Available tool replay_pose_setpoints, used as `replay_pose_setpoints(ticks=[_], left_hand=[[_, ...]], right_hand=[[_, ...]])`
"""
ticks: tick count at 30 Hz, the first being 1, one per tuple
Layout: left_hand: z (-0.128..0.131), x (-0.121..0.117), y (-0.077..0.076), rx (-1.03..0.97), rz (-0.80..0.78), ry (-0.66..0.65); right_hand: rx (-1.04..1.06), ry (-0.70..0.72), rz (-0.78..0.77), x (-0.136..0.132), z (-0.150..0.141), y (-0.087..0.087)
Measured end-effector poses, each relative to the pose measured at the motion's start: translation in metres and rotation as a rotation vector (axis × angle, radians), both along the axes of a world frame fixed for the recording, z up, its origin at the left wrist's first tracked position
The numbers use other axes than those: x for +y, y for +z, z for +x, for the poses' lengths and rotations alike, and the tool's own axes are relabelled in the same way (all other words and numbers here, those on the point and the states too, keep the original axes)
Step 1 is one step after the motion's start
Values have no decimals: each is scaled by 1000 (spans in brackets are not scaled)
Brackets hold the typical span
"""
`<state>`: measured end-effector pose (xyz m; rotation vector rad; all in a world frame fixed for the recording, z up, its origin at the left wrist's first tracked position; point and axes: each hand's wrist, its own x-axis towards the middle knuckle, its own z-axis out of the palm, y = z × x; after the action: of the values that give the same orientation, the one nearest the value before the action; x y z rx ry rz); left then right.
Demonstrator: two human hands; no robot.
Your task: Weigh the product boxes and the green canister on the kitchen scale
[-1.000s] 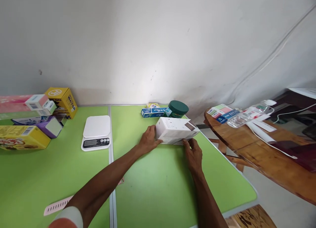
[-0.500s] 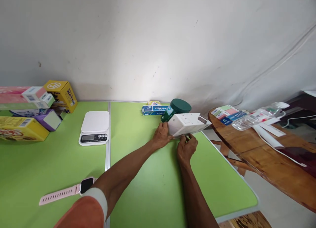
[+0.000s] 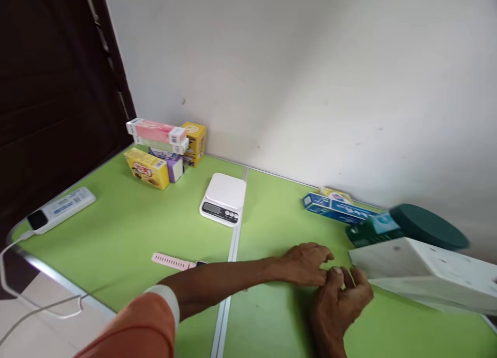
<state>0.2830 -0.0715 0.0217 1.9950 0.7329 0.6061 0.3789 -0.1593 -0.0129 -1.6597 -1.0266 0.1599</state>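
My left hand [image 3: 306, 264] reaches in above the green table, its fingers slightly bent with a gap between them; I see nothing held in it. Just beside it, fingertips close to the left ones, is my right hand [image 3: 340, 300], its fingers partly curled and apart, with no object visible in it. A white box [image 3: 430, 275] lies right of both hands, separate from them and a little blurred. Behind that box a dark green tub with a lid [image 3: 423, 226] rests on its side. A blue toothpaste box [image 3: 334, 208] lies beyond my hands.
A white kitchen scale [image 3: 224, 198] stands left of the table seam. A pink-strapped watch [image 3: 173, 261] lies partly under my left forearm. Several boxes, including a yellow biscuit box [image 3: 146, 169], are grouped at the back left. A white power strip [image 3: 64, 208] lies at the left edge.
Both hands have come off the white box and now sit close together to its left. The view has swung left, bringing the dark door and power strip in and taking the wooden table out.
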Motion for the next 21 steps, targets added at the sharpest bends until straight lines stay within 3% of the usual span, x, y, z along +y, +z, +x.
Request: replay_pose_setpoints(ticks=[1, 5, 10, 13, 15, 18, 21], left_hand=[[-26, 1, 9, -17, 2, 39], [-143, 14, 56, -194, 40, 349], [-283, 33, 110, -471, 400, 953], [-366, 52, 131, -442, 614, 1311], [-417, 73, 139, -342, 658, 1484], [-472, 108, 145, -233, 503, 1541], [-494, 139, 143, -223, 287, 1438]], right_hand=[[90, -13, 44, 2, -26, 9], [158, 203, 129, 28, -123, 47], [89, 612, 262, 81, -223, 76], [2, 773, 290, 121, -271, 93], [-17, 819, 270, 151, -295, 107], [15, 868, 193, 197, -319, 127], [35, 910, 148, 235, -336, 138]])
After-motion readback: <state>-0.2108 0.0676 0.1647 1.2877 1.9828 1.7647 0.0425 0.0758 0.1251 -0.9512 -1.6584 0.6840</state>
